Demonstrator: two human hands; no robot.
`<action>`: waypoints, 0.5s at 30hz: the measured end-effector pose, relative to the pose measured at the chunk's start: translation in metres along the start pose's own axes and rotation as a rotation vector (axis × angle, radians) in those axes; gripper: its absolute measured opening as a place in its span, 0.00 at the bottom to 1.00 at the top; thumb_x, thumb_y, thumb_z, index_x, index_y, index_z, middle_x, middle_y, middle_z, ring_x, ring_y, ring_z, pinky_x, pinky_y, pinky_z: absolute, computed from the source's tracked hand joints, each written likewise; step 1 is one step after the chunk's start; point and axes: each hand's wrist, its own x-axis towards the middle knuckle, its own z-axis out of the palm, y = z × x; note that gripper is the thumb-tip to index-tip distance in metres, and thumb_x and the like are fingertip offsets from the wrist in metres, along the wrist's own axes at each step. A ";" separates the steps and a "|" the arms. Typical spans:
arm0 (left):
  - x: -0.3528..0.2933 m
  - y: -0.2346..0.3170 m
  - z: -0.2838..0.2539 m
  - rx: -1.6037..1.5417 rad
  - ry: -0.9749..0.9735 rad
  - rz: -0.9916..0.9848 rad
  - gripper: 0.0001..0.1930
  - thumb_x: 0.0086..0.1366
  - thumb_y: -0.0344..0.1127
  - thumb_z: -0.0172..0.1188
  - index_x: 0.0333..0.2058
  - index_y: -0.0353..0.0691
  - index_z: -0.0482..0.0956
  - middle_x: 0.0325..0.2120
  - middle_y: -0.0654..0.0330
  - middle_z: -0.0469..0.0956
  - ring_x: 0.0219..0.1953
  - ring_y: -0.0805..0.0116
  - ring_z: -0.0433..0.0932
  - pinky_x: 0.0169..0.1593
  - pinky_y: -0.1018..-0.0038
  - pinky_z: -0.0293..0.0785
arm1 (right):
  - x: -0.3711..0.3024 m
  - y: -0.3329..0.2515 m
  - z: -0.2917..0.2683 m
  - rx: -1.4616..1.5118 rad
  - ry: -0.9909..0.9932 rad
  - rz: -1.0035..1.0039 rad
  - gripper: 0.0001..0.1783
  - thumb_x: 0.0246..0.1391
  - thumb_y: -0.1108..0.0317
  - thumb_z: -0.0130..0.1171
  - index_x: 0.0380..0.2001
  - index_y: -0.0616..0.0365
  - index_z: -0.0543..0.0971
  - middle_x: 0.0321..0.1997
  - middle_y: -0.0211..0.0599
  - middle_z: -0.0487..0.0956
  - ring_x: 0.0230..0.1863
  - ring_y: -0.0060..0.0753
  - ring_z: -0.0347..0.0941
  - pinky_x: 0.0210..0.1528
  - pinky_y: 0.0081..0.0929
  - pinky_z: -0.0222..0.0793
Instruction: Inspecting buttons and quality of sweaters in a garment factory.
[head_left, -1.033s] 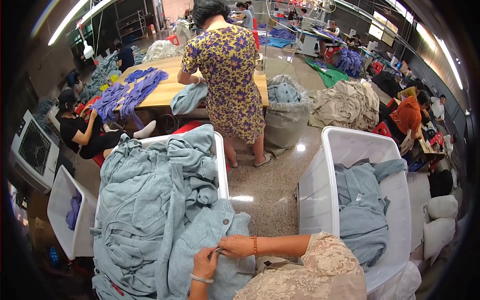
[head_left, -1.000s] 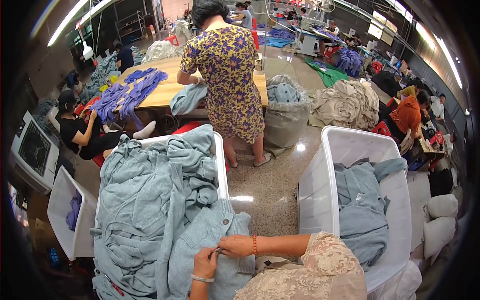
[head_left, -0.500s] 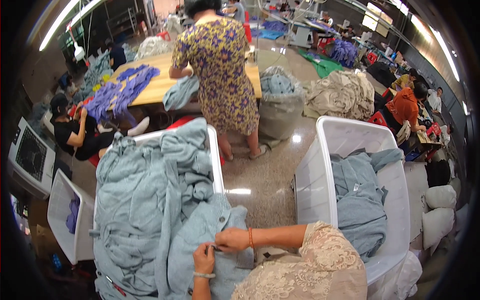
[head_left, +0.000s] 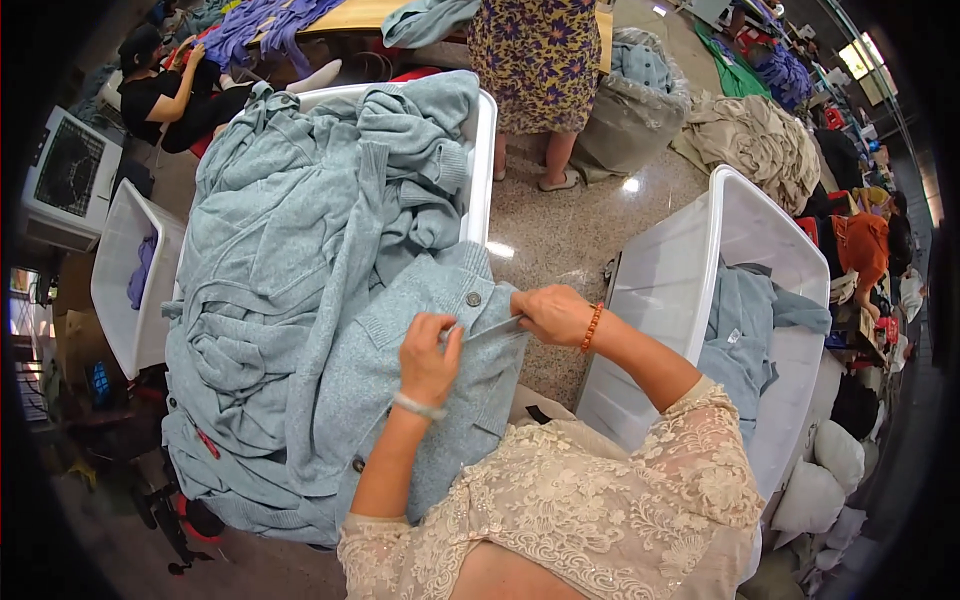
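Observation:
A light blue knitted cardigan (head_left: 420, 300) with dark buttons lies spread on top of a heap of blue knitwear (head_left: 260, 230). My right hand (head_left: 558, 315), with an orange bead bracelet, pinches the cardigan's front edge and draws it out to the right. A dark button (head_left: 473, 299) shows just left of that grip. Over the cardigan's front hovers my left hand (head_left: 430, 362), wearing a pale bangle; its fingers are bent and apart, with nothing visible in them. A small red-handled tool (head_left: 207, 445) lies on the heap at the lower left.
The heap fills a white bin (head_left: 483, 170). To the right stands another white bin (head_left: 712, 260) with blue garments inside. A smaller white bin (head_left: 125, 300) is at far left. Ahead, a person in a floral dress (head_left: 535, 65) stands by a wooden table (head_left: 340, 18); a beige cloth pile (head_left: 760, 150) lies beyond.
My hands have moved apart from the button area: the right went up and right with the cardigan's edge, the left lifted off. My view has tilted downward.

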 end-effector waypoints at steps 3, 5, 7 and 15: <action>0.029 0.000 0.034 0.028 0.003 0.033 0.08 0.55 0.30 0.59 0.36 0.37 0.76 0.31 0.52 0.74 0.35 0.52 0.74 0.39 0.63 0.72 | 0.002 0.004 0.004 0.031 0.084 -0.045 0.07 0.51 0.68 0.55 0.32 0.59 0.74 0.31 0.48 0.76 0.37 0.52 0.75 0.38 0.44 0.71; 0.039 -0.003 0.047 0.185 -0.131 -0.053 0.09 0.56 0.29 0.58 0.37 0.37 0.75 0.33 0.49 0.73 0.38 0.48 0.73 0.43 0.60 0.71 | 0.005 0.004 0.005 0.042 0.114 -0.088 0.06 0.51 0.70 0.54 0.30 0.61 0.74 0.33 0.48 0.74 0.35 0.54 0.74 0.37 0.44 0.69; 0.041 -0.006 0.053 0.287 -0.258 -0.106 0.09 0.55 0.29 0.57 0.37 0.37 0.74 0.33 0.48 0.71 0.39 0.48 0.73 0.43 0.59 0.71 | 0.007 0.002 0.007 0.002 0.124 -0.089 0.05 0.52 0.71 0.54 0.31 0.59 0.77 0.31 0.45 0.73 0.34 0.52 0.74 0.36 0.41 0.70; 0.040 -0.008 0.055 0.338 -0.209 -0.212 0.10 0.52 0.26 0.56 0.36 0.34 0.71 0.39 0.42 0.68 0.39 0.43 0.74 0.42 0.58 0.74 | 0.014 -0.009 0.007 0.069 0.250 -0.199 0.05 0.48 0.69 0.58 0.29 0.57 0.76 0.29 0.41 0.74 0.31 0.49 0.74 0.32 0.42 0.69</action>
